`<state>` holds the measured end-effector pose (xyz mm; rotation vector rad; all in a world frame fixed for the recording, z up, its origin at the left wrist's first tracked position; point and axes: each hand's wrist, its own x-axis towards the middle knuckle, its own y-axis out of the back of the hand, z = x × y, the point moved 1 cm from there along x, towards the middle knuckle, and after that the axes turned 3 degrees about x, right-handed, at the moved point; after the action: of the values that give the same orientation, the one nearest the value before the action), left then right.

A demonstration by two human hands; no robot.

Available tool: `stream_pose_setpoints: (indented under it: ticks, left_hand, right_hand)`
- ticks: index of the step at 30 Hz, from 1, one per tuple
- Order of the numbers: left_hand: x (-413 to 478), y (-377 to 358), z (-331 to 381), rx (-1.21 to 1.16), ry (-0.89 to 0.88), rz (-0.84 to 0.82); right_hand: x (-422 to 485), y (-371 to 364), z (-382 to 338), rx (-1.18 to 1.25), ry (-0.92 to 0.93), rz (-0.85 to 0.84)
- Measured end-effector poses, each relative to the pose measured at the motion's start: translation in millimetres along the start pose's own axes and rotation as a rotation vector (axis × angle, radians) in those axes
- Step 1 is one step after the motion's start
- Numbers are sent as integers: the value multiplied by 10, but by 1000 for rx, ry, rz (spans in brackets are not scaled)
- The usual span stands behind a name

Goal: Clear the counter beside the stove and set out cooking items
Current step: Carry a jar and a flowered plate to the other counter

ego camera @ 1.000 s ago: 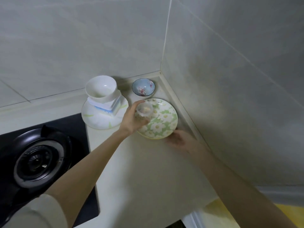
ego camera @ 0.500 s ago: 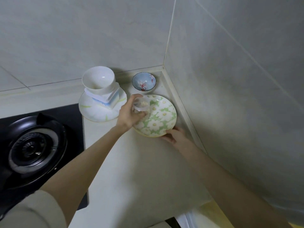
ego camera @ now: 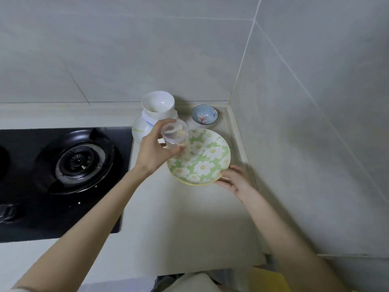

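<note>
Surface (ego camera: 179, 218): pale cream, smooth and matt, running into a tiled corner with a raised lip along the back and right edges.

Stove (ego camera: 63, 180): black glossy top set flush at the left of the surface; one round burner (ego camera: 79, 161) with dark ring and metal cap.

Floral plate (ego camera: 202, 165): round, shallow, glazed ceramic, green ground with white daisies and a yellow rim. It lies near the corner, its near edge tipped up off the surface. The right hand (ego camera: 233, 180) grips that near right edge, fingers curled beneath the rim and thumb on top.

Clear cup (ego camera: 175, 140): small cylinder of transparent plastic with a thicker rim, pale beige crumbs or pieces inside. It is tilted and held above the left part of the floral plate. The left hand (ego camera: 153, 150) is clamped around its side, thumb toward the viewer, fingers wrapped behind.

White bowl (ego camera: 158, 104): plain glossy ceramic, deep and round, stacked on a square white piece with a blue edge, which rests on a white plate (ego camera: 140, 128) bearing green streaks. This stack stands just behind the left hand, against the back lip.

Blue bowl (ego camera: 204, 114): small, round, light blue glaze with a pink and red blossom motif inside, dark rim. It sits in the far corner, just behind the floral plate.
</note>
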<state>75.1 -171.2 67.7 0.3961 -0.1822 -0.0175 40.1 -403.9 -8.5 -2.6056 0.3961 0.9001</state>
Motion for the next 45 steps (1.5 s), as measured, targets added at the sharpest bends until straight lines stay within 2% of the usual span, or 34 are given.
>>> stream_pose_setpoints:
  ticks: [9,21,35,45]
  left_hand:
    - [-1019,680,197,-27,50,275]
    - [-2792,2073,329,93,154,700]
    - [-5945,3814,374,177,361,1145]
    - [-7948,4458,436,168,482,1625]
  right_hand:
    - [-601,-365,52,-190,28,-344]
    - [-1586,-1736,881,-496,-71,-752]
    - [-3782,-3342,3021,-631,-241,-1126]
    - [-5297,-4216,4532,-837,-366,-1329]
